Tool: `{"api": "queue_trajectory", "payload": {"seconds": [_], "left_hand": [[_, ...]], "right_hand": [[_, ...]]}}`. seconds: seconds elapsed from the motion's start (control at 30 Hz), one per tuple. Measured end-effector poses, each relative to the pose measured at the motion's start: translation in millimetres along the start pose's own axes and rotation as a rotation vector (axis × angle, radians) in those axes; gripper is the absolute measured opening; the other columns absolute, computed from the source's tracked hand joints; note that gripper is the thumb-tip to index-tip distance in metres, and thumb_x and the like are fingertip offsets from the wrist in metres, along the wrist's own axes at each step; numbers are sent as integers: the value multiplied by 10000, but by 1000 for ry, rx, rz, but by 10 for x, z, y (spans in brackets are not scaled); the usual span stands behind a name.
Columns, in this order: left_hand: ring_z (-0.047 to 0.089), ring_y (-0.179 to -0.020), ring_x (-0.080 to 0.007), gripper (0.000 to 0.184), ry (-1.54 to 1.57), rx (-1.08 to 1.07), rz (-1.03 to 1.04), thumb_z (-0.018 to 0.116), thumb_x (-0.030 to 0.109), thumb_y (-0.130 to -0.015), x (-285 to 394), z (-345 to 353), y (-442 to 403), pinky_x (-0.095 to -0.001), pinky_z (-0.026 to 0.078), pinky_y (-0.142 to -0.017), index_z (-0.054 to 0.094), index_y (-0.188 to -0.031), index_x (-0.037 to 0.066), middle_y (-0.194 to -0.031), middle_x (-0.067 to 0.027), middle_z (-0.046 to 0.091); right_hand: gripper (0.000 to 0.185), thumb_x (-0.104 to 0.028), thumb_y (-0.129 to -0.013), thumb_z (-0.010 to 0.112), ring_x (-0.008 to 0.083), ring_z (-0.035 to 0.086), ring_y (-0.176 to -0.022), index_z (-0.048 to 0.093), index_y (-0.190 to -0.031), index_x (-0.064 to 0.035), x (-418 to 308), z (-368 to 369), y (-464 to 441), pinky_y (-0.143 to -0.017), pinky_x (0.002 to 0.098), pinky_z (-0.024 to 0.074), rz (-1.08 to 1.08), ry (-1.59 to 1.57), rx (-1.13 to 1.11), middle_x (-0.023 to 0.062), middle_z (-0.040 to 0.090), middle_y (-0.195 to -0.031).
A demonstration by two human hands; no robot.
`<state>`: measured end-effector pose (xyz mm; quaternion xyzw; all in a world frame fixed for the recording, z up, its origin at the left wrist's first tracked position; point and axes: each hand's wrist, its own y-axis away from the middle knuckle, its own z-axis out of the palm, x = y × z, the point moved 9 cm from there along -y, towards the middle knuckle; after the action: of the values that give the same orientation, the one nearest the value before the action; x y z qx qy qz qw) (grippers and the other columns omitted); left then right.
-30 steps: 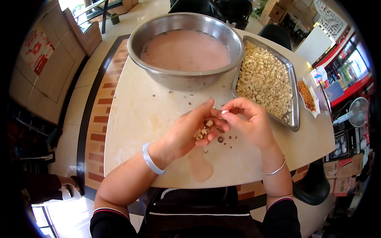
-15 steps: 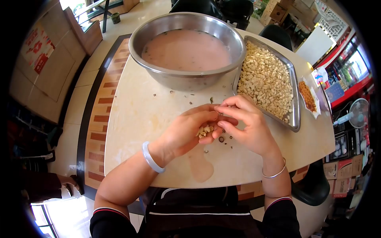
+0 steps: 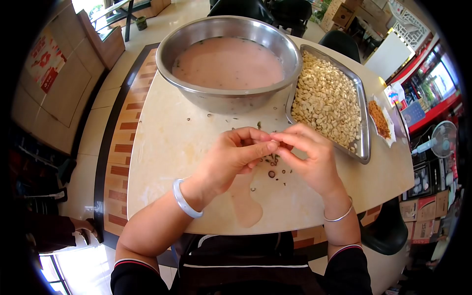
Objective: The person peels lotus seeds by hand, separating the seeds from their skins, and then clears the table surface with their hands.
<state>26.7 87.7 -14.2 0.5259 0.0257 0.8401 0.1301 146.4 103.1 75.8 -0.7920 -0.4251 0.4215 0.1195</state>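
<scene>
Over the table, my left hand (image 3: 235, 155) is closed, its fingers curled and its thumb pressing towards the fingertips. Half a second ago several pale beans lay in its palm; the curled fingers now hide the palm. My right hand (image 3: 310, 155) is closed in a pinch, its thumb and forefinger meeting the left fingertips. What lies between the fingertips is too small to make out. Beneath and just beyond the hands are small dark rings and scraps (image 3: 271, 174). To the right, a metal tray (image 3: 364, 147) holds a heap of pale split beans (image 3: 327, 96).
A large steel basin (image 3: 228, 101) of cloudy pinkish liquid stands at the far side of the table (image 3: 162, 162). A puddle (image 3: 247, 211) lies near the front edge. Orange-brown crumbs (image 3: 379, 119) rest on white paper beyond the tray. A dark chair (image 3: 386, 228) is at lower right.
My left hand has curled in and turned, so the beans in its palm no longer show. My right fingers have drawn together against the left fingertips, and both hands sit slightly lower.
</scene>
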Motion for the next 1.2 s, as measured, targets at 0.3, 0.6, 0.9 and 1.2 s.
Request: {"api": "queue_trajectory", "payload": {"seconds": [0.3,0.6,0.9,1.2], "left_hand": [[441,-629,-31,217,75,23,49,597,228,-987,50,-13,45,-178,329,-519,661,-1004,21,-794,20,589],[427,-615,-45,198,38,-1,-16,606,174,-960,89,64,67,-197,305,-511,646,-1022,-10,-747,20,536],[426,-633,-45,244,78,-38,-35,671,229,-934,53,47,57,-195,334,-540,664,-1001,-6,-794,17,565],[469,-667,-73,476,264,-51,-123,446,424,-1029,-93,4,-28,-193,300,-488,571,-1120,-27,-912,-49,598]], "right_hand": [[152,14,-874,683,123,659,-869,687,-1026,21,279,148,95,-762,248,544,306,-632,21,76,691,-961],[170,53,-828,701,122,634,-792,665,-983,-4,244,57,8,-706,252,529,133,-434,47,58,652,-913],[201,50,-807,702,124,619,-726,703,-994,-21,208,51,27,-650,252,506,105,-361,35,63,642,-894],[249,2,-809,706,155,620,-799,682,-1055,-23,412,-587,-4,-699,282,511,125,301,310,70,618,-898]]}}
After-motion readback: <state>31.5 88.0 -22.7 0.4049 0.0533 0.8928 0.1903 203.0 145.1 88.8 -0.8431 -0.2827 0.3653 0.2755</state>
